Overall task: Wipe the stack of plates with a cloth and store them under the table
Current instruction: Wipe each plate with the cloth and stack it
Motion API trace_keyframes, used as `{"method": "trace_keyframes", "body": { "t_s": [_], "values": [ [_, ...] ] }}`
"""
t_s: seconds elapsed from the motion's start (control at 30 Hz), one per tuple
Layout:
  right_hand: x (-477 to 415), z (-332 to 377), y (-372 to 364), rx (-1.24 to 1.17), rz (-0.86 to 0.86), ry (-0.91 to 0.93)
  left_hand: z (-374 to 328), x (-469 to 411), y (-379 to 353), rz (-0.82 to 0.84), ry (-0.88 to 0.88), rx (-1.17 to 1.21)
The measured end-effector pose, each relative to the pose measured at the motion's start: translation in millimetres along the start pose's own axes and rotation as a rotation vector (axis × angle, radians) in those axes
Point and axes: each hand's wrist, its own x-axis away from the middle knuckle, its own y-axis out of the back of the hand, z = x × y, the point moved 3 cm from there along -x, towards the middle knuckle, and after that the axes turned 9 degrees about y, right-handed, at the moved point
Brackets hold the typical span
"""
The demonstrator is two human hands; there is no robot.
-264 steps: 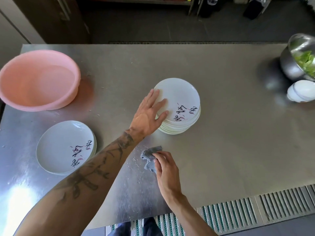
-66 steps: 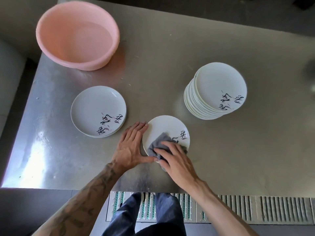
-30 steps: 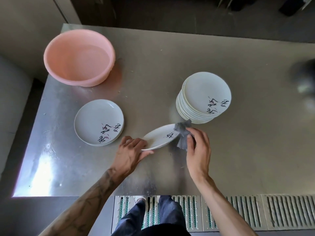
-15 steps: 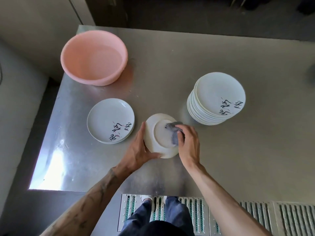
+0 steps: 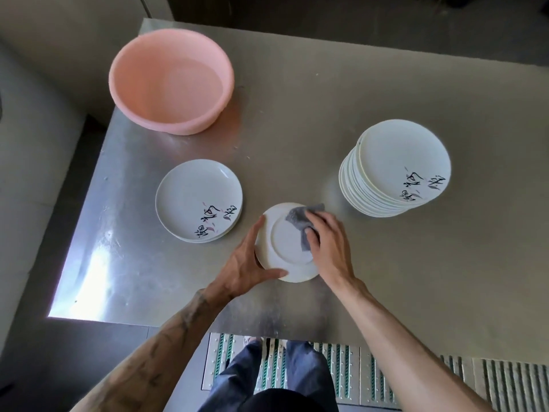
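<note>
Upturned plate (image 5: 286, 248) clasped at rim by left hand (image 5: 245, 270) grip, thumb at near edge. Cloth (image 5: 298, 217) pinched in right hand (image 5: 331, 248) grip, pressed against plate's underside.

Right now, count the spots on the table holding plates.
3: a tall stack at right, a low pile at left, one upturned plate in the middle, held by the left hand. Plates inside the piles are partly hidden.

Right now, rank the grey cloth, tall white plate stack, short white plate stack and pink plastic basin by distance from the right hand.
1. Grey cloth, in the right hand.
2. Tall white plate stack, right.
3. Short white plate stack, left.
4. Pink plastic basin, far left.
</note>
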Motion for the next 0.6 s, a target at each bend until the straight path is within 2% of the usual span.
{"method": "trace_keyframes", "body": {
  "t_s": [0.07,0.2,0.23,0.37,0.4,0.53,0.6],
  "values": [
    [-14.7,6.8,-4.0,0.035,0.074,0.100,0.1,0.1,0.1,0.015,0.004,-0.004],
    [-23.9,25.5,-18.7,0.177,0.179,0.457,0.9,-0.8,-0.5,0.020,-0.014,0.010],
    [-27.6,23.5,-19.3,0.191,0.210,0.487,1.7,-1.0,-0.3,0.014,-0.011,0.011],
    [-39.3,1.0,-8.8,0.168,0.192,0.263,4.4,-1.9,-2.5,0.011,-0.025,-0.027],
    [-39.4,2.3,-8.5,0.178,0.178,0.259,4.2,-1.8,-3.0,0.015,-0.026,-0.041],
    [-34.0,19.5,-22.2,0.196,0.261,0.451,4.4,-1.2,-2.3,0.010,-0.014,-0.055],
    [-38.1,7.5,-14.9,0.146,0.221,0.327,3.0,-1.8,-1.9,0.010,-0.016,-0.064]
  ]
}}
